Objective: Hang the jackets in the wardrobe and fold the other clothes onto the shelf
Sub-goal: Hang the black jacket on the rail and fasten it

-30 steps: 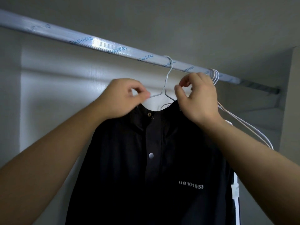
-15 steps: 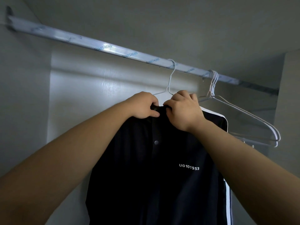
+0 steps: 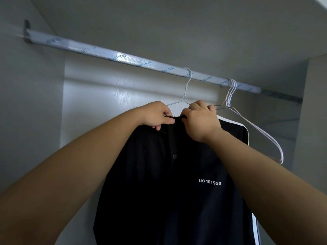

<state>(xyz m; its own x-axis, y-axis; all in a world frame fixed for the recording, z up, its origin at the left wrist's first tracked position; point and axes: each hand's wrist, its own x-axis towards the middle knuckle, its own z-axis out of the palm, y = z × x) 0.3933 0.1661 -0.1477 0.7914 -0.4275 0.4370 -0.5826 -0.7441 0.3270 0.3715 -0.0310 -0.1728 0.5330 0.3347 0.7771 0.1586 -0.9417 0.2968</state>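
Observation:
A black jacket (image 3: 173, 183) with white lettering on the chest and a white stripe along the sleeve hangs on a white wire hanger (image 3: 186, 89). The hanger's hook sits over the wardrobe rail (image 3: 123, 58). My left hand (image 3: 155, 114) pinches the left side of the jacket's collar. My right hand (image 3: 201, 119) grips the right side of the collar, just below the hanger's neck. Both forearms reach up from the bottom of the view and hide part of the jacket's front.
Several bare white wire hangers (image 3: 251, 124) hang bunched on the rail to the right of the jacket. The wardrobe's white back panel (image 3: 106, 103) lies behind, a side wall (image 3: 315, 121) at the right, and the ceiling panel (image 3: 177, 23) above.
The view has pulled back and tilted, showing the rail's left bracket. Both hands dropped from the hanger's shoulders onto the jacket's collar and now hold it close together.

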